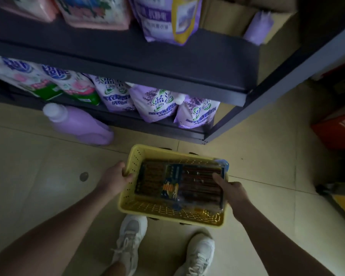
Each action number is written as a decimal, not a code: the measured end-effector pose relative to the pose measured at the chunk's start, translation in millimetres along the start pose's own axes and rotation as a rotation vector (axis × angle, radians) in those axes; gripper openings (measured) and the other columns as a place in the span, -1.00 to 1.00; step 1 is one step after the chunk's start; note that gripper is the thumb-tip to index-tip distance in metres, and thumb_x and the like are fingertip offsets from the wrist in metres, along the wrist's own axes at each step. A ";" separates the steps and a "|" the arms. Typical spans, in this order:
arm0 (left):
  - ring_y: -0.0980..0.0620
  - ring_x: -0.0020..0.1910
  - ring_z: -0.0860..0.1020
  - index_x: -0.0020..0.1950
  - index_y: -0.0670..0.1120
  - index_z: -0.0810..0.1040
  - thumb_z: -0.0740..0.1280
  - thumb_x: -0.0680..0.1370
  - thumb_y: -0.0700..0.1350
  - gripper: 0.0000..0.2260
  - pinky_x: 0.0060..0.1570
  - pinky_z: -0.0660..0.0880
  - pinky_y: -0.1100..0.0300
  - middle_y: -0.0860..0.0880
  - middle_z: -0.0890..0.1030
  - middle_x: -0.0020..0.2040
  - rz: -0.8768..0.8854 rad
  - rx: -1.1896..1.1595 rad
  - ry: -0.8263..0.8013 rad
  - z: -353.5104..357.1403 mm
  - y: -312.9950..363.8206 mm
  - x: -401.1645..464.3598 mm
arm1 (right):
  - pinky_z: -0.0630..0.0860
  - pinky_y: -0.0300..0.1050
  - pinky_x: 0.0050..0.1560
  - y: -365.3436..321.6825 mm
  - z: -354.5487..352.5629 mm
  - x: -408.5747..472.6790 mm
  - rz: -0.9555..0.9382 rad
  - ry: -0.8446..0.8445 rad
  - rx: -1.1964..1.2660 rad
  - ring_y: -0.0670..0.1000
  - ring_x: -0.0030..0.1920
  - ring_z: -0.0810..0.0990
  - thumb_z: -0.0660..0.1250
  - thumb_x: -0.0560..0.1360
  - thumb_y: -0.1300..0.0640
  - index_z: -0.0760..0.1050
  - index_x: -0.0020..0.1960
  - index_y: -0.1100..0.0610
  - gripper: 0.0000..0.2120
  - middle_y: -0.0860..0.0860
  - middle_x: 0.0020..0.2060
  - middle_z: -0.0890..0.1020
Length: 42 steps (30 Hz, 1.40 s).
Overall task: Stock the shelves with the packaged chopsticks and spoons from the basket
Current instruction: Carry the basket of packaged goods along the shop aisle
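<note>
While both hands' fingers grip basket [127,206] | tiled floor [38,166] | dark shelves [147,62]

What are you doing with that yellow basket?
A person stands at a shop shelf, holding a yellow basket over the floor. The left hand grips its left rim. The right hand is at the right side, thumb lying on the chopstick packs inside. Nothing from the basket is on the shelf yet; it holds only bags of laundry soap.
</note>
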State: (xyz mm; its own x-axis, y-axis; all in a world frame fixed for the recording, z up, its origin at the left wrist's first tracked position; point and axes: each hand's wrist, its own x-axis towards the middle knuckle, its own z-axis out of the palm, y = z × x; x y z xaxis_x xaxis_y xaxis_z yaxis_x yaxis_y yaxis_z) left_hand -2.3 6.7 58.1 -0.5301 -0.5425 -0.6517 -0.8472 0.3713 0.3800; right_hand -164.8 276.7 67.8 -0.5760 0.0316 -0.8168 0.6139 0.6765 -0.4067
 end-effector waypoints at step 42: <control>-0.02 -0.24 0.56 -0.08 -0.12 0.47 0.28 0.52 -0.11 -0.92 -0.29 0.51 0.15 -0.08 0.56 -0.22 -0.554 -0.733 0.997 -574.8 -428.2 -462.0 | 0.54 0.12 0.16 -410.9 551.4 -674.1 -0.876 -0.678 -0.612 0.15 -0.01 0.63 0.42 0.01 -0.47 0.63 0.00 0.19 -0.15 0.09 -0.07 0.69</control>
State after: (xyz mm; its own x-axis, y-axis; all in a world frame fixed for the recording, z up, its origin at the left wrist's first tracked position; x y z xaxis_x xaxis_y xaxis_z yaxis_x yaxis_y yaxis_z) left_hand 584.8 -334.7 573.8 0.3481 -0.9155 -0.2019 -0.6147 -0.3855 0.6881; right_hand 268.8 -428.3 560.0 -0.1589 -0.8577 -0.4890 -0.2856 0.5141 -0.8088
